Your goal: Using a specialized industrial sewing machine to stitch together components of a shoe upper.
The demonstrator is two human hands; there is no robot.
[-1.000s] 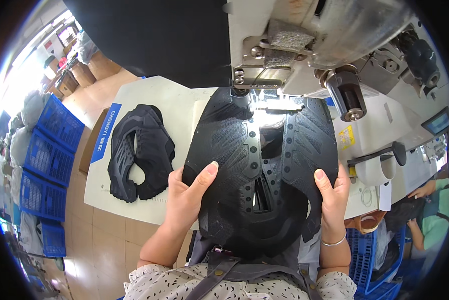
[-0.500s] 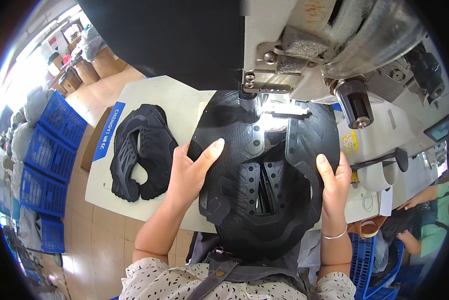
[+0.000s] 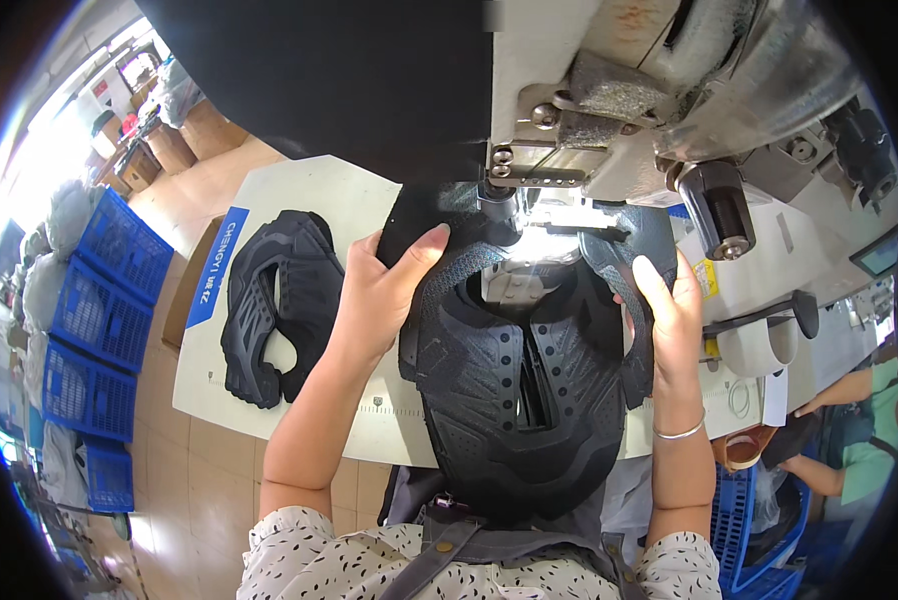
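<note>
A black shoe upper [image 3: 519, 420] with rows of lace holes hangs over the near edge of the table, below the sewing machine [image 3: 619, 90]. My left hand [image 3: 389, 290] pinches the black material at its far left, thumb on top. Opposite, my right hand [image 3: 669, 310] grips a dark strip of the upper, its thumb on top and fingers behind. Between my hands the material runs under the machine's foot [image 3: 501, 205], where a lamp glares brightly. How the layers join there is hard to make out. Another black shoe upper [image 3: 309, 270] lies on the table to the left.
The pale tabletop [image 3: 289, 190] carries a blue label strip. Stacked blue crates [image 3: 89, 320] stand at the left, and a blue basket [image 3: 749, 540] sits low on the right. A person in a green top [image 3: 864, 440] works at the right edge. A large black panel [image 3: 339, 80] blocks the far middle.
The upper's sides have been lifted and bent toward the machine, showing more of the lace-hole part and a bright metal surface beneath. Both hands have shifted slightly farther away, still gripping.
</note>
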